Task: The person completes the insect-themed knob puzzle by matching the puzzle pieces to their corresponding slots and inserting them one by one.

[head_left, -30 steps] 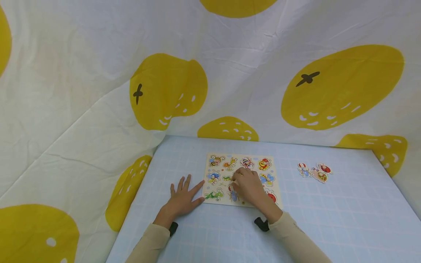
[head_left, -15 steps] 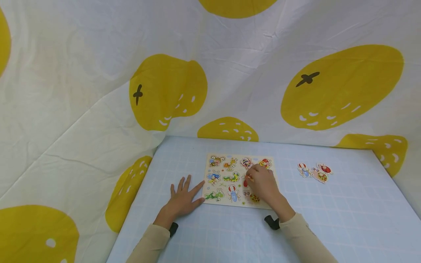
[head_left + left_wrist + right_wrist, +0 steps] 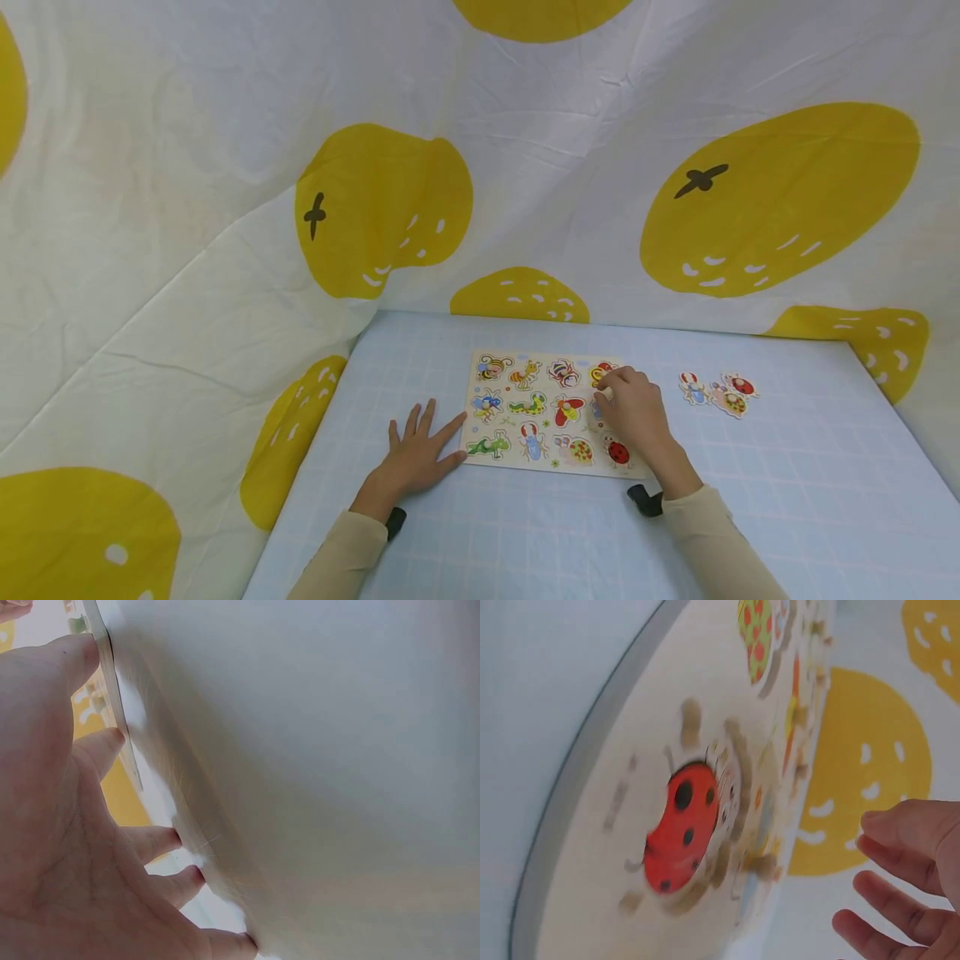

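A cream wooden puzzle board (image 3: 502, 425) with cartoon insects lies flat on the table in the head view. My left hand (image 3: 412, 457) is spread flat at its left side, thumb and index fingertips touching the edge; the left wrist view shows these fingers (image 3: 101, 750) at the board's rim. My right hand (image 3: 637, 417) is over the right column, partly covering a blue insect and a red-and-yellow one. In the right wrist view its thumb and index fingertip (image 3: 874, 821) are close together, with nothing visible between them. The red ladybug picture (image 3: 682, 832) lies in a recess without a knob.
Right of the board lie loose pieces: a blue stag beetle (image 3: 693, 388), a snail (image 3: 731, 402) and a ladybug (image 3: 742, 384). Several pieces on the board have small knobs (image 3: 763, 865). A white curtain with yellow fruit (image 3: 555, 192) hangs behind the pale blue checked table (image 3: 787, 500).
My right hand has moved right across the board, from the caterpillar past the red-winged insect to the right column, uncovering the middle pictures. My left hand has stayed still.
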Tool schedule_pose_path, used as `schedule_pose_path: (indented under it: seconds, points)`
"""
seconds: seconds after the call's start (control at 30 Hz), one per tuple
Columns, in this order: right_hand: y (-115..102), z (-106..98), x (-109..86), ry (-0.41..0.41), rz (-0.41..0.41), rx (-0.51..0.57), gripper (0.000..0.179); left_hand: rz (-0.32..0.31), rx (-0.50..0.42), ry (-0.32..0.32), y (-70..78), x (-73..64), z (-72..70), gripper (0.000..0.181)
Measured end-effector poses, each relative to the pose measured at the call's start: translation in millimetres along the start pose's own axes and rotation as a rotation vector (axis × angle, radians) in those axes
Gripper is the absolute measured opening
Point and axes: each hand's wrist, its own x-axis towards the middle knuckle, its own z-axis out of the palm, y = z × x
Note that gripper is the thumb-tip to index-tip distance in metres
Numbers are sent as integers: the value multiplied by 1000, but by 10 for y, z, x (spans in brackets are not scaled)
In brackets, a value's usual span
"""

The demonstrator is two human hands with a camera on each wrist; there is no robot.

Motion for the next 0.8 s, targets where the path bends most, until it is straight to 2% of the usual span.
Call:
schedule_pose_path:
  seconds: [0.3, 0.8]
  points:
    - [283, -62, -11, 8, 97, 10, 14, 0, 2, -5, 14, -15, -22, 69]
    - [596, -205, -56, 17, 209, -15, 14, 2, 3, 3, 29, -24, -38, 68]
